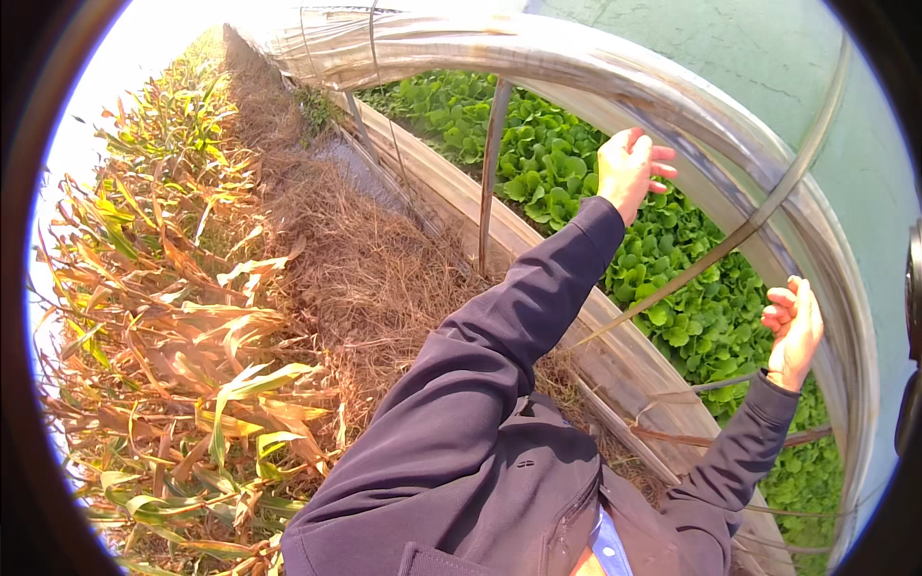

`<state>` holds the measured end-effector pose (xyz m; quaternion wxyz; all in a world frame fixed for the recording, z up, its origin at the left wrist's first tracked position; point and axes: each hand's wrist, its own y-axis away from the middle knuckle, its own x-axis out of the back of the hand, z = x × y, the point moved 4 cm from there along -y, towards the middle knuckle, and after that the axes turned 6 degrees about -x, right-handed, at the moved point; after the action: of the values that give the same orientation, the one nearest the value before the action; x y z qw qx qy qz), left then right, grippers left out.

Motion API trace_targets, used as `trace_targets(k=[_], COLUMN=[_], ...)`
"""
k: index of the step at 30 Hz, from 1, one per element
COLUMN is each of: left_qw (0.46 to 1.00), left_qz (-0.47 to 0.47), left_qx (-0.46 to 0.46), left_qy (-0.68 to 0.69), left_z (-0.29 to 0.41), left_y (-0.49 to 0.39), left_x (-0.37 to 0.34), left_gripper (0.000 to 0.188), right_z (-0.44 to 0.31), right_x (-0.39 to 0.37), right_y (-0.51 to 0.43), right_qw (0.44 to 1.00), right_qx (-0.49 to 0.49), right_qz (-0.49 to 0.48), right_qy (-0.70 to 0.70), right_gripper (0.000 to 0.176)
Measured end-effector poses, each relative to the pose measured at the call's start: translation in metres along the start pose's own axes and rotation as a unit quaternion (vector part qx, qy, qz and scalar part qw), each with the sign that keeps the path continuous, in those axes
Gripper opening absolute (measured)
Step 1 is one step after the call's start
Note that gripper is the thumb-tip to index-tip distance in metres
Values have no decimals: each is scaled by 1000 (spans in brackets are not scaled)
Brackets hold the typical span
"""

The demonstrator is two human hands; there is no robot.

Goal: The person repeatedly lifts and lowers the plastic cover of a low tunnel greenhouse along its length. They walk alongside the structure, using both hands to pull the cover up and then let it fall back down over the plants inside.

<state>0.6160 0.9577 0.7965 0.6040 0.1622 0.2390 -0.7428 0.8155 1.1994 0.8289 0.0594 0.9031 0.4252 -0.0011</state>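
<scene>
My left hand (634, 173) is raised at upper right of centre, fingers loosely apart with nothing visible in them. It appears against leafy green plants (555, 158), beside a thick roll of clear plastic film (576, 47). My right hand (794, 335), lower and further right, has its fingers partly bent and holds nothing visible. It overlaps the inner edge of the same roll in the picture; whether it touches the film cannot be told. Between my hands a flat strap (720, 241) runs slantwise across the roll. Dark sleeves cover both arms.
A low wall of plastic sheeting (446, 169) borders the plants. An upright metal post (493, 173) stands beside it. Dry grass (360, 266) covers the ground on the left, with partly dried maize plants (209, 345) beyond. Thin rods (720, 439) cross near my right forearm.
</scene>
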Motion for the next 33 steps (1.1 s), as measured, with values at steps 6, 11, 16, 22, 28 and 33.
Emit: trace_targets(k=[6,11,16,22,28,33], left_qw=[902,908,905,923,903,904], left_qz=[-23,37,125,224,308,303], left_qx=[-105,43,96,136,165,176], left_qy=[-418,-415,-396,-282,-251,-244], left_z=[-43,-60,-39,-30,-6,15], left_y=[143,271,344,362,374,378], left_x=[59,134,188,240,307,347], left_gripper=[31,24,25,24,23,21], right_z=[112,157,170,171,214,212], right_x=[-37,-68,-82,-89,-162,-344], right_y=[-26,-50,-56,-36,18,-27], right_qw=[981,949,889,887,805,922], right_qx=[-13,4,40,-53,-196,47], right_qz=[-7,-59,-61,-7,-248,-213], right_qy=[192,311,452,459,501,318], right_gripper=[44,50,50,47,45,74])
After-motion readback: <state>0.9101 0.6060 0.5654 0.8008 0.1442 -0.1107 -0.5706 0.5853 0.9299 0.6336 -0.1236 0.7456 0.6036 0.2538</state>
